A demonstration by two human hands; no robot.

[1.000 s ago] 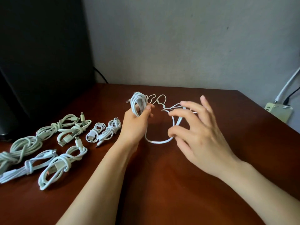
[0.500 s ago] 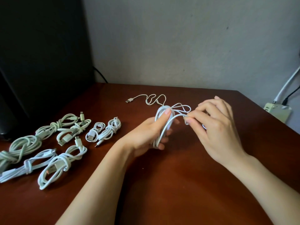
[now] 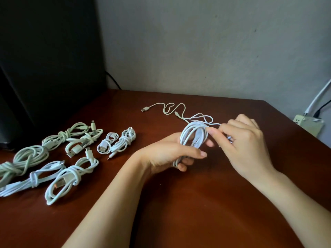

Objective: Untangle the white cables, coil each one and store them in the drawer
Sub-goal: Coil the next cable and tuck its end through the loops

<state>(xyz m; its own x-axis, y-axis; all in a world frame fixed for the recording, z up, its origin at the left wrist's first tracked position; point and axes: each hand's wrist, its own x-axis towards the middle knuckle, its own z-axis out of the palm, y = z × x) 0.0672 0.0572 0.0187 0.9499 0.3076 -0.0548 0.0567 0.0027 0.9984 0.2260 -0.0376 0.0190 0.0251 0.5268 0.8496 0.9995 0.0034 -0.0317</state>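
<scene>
On table left: seven coiled cables done. Your left hand clasps half-wound coil; right hand pinches its strand; loose cable, drawer storage remain.

Both forearms bare, no sleeves in view; left hand and right hand ungloved; fingernails short, unpainted.

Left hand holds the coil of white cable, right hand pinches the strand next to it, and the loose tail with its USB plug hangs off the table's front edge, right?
Not quite. The head view shows the loose tail with its USB plug lying on the brown wooden table behind the hands. Left hand holds the coil of white cable; right hand pinches the strand.
</scene>
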